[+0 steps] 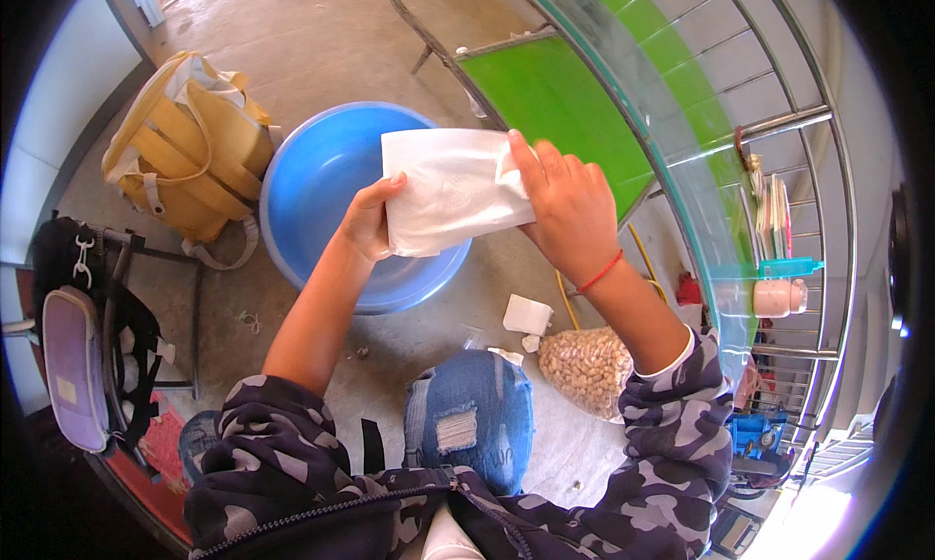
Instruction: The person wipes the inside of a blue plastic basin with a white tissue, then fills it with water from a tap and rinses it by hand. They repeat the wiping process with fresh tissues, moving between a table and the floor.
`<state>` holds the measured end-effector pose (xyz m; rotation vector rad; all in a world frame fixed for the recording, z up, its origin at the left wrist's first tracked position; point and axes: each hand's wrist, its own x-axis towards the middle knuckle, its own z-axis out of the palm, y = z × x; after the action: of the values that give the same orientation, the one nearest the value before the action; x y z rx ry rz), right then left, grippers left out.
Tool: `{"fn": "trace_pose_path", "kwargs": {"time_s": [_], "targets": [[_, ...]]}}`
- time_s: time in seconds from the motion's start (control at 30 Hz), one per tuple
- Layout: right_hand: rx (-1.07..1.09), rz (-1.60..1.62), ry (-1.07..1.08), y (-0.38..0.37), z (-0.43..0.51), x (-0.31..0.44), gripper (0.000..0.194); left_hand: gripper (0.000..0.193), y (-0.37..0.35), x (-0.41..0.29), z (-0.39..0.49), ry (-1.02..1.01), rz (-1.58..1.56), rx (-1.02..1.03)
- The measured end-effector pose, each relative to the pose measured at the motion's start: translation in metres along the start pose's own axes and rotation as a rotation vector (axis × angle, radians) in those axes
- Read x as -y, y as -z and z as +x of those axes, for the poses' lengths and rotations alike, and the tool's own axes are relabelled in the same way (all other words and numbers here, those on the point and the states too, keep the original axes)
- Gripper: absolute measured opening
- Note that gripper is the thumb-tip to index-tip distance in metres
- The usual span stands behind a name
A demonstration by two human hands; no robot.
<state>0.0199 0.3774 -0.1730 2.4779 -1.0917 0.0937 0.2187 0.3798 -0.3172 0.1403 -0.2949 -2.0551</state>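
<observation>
Both hands hold a white, soft-looking piece of folded paper (449, 187), possibly a tissue, level above a blue plastic basin (310, 187). My left hand (369, 217) pinches its left edge, with the thumb on top. At the other end, my right hand (573, 206) grips the paper, whose edge is bunched up under the fingers; a red string bracelet circles that wrist. Beneath the paper, part of the basin is hidden. The visible part of its inside shows no contents.
A yellow backpack (197, 151) stands left of the basin. Near my right knee lie a clear bag of peanut-like pieces (584, 366) and a crumpled white paper scrap (527, 314). A glass-topped table (650, 133) with metal rails rises at right. A purple bag (73, 370) hangs at left.
</observation>
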Motion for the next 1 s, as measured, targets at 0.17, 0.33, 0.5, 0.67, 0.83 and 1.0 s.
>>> {"fn": "trace_pose_path", "kwargs": {"time_s": [0.17,0.33,0.5,0.67,0.83,1.0], "targets": [[-0.139,-0.006,-0.010,-0.008,-0.008,-0.010,0.023,0.057,-0.024,-0.005,-0.001,-0.044,0.085,-0.024],[-0.089,-0.047,-0.243,-0.015,-0.048,-0.069,0.013,0.047,0.007,-0.055,-0.009,-0.284,-0.362,0.357],[0.136,1.039,-0.927,-0.008,-0.075,-0.029,0.018,0.045,0.000,-0.015,0.005,-0.006,0.319,-0.313],[0.066,1.762,-0.844,-0.032,-0.079,0.033,0.054,0.039,-0.049,0.054,0.014,-0.084,0.483,-0.169],[0.023,1.972,-0.967,-0.026,-0.102,0.037,0.044,0.036,-0.068,0.073,0.012,-0.054,0.693,-0.187],[0.136,1.948,-1.035,-0.007,-0.101,0.026,0.038,0.040,-0.078,0.085,0.013,0.086,0.634,-0.211]]}}
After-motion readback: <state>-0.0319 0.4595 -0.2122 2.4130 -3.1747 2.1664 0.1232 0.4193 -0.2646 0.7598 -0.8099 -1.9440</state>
